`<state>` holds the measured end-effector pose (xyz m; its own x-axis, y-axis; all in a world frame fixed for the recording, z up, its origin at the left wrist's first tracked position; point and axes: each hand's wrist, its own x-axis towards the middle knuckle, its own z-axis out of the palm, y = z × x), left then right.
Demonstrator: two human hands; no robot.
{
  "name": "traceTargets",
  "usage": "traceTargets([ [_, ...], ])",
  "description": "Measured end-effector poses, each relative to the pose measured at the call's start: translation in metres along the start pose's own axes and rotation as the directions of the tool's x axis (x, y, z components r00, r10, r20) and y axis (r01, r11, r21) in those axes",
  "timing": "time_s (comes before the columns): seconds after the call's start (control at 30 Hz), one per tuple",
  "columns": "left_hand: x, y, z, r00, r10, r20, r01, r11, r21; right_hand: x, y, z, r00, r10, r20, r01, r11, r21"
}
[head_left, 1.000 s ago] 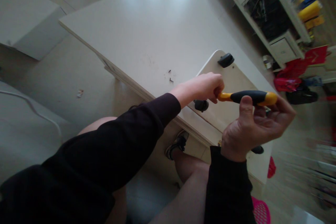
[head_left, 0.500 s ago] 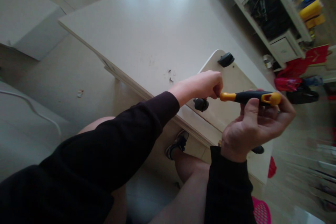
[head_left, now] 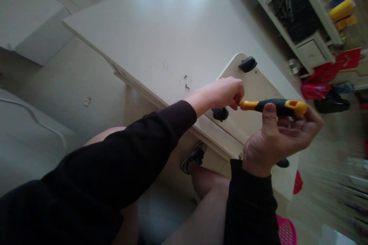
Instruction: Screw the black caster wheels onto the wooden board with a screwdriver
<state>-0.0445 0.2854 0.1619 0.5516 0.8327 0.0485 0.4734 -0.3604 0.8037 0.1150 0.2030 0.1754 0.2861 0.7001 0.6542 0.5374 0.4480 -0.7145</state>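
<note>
My right hand (head_left: 280,136) holds a screwdriver (head_left: 273,106) with a black and yellow handle, thumb and fingers around the grip. My left hand (head_left: 222,93) is closed around the screwdriver's tip end, which it hides, just above a black caster wheel (head_left: 220,113) on a pale wooden board (head_left: 253,84). The board lies on a white table (head_left: 161,34) near its front edge. A second black caster (head_left: 247,64) sits at the board's far corner, and a third (head_left: 283,163) shows below my right hand.
Small dark screws (head_left: 186,82) lie on the table left of the board. White shelves (head_left: 304,26) with yellow and red items stand at the right. A pink basket (head_left: 284,231) sits on the floor by my knee. My shoe (head_left: 195,157) shows under the table edge.
My right hand's fingers have shifted on the screwdriver handle and the handle has turned a little. My left hand has stayed at the tip.
</note>
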Motion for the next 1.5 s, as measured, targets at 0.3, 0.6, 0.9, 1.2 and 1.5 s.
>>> traceTargets([
  [0.3, -0.006, 0.001, 0.000, 0.996, -0.003, 0.086, 0.012, 0.994, -0.108, 0.002, 0.004, -0.002, 1.000, -0.010, -0.001, 0.010, 1.000, 0.023],
  [0.6, -0.001, -0.005, 0.004, 1.000, -0.007, -0.021, 0.007, 1.000, -0.018, -0.001, 0.000, 0.001, 1.000, 0.029, 0.009, -0.029, 0.999, -0.018],
  [0.9, -0.002, -0.004, 0.004, 0.998, -0.029, 0.048, 0.033, 0.995, -0.096, -0.001, 0.010, 0.001, 0.997, 0.070, 0.026, -0.072, 0.993, 0.090],
  [1.2, -0.001, -0.012, 0.003, 0.995, -0.024, -0.098, 0.024, 1.000, -0.007, 0.004, -0.001, -0.001, 0.981, -0.023, -0.195, 0.042, 0.995, 0.094],
  [1.5, -0.011, -0.034, 0.021, 0.977, -0.201, -0.072, 0.211, 0.963, 0.169, 0.014, 0.014, -0.007, 0.959, 0.006, -0.284, 0.033, 0.990, 0.135],
])
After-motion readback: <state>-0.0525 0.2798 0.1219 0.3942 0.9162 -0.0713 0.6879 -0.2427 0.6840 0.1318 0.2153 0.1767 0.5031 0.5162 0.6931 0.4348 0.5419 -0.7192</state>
